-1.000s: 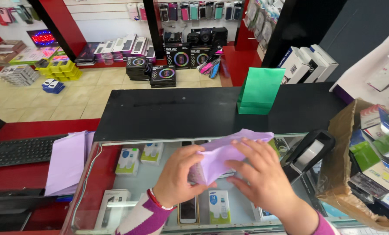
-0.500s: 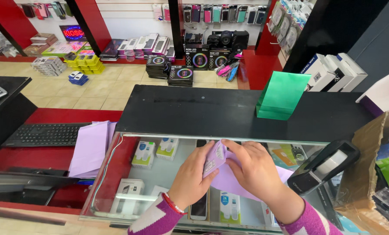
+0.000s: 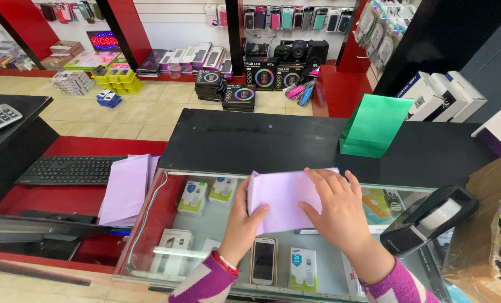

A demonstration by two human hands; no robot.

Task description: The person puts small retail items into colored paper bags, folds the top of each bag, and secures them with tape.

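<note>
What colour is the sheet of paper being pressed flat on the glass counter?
Pale lilac, plain; the paper sheet shows best in the head view, under the left hand and right hand.

Lilac sheet (image 3: 284, 199): thin paper, matt, smooth, soft creases at folded edge; held under bare hands. Lilac stack (image 3: 128, 188) beside keyboard: same matt paper. Worktop (image 3: 205, 235): clear glass, glossy, faint reflections. Black slab (image 3: 250, 140) behind it: matt, lightly scuffed. Green bag (image 3: 373, 126): stiff paper, matt, crisp folds. Tape dispenser (image 3: 427, 220): black plastic, semi-gloss. Keyboard (image 3: 65, 170): matt black plastic. Cardboard box (image 3: 483, 230): brown, rough, torn edge. Sleeves (image 3: 205, 283): knit cloth, soft. Floor (image 3: 121, 112): beige tile, smooth, slight sheen.
</note>
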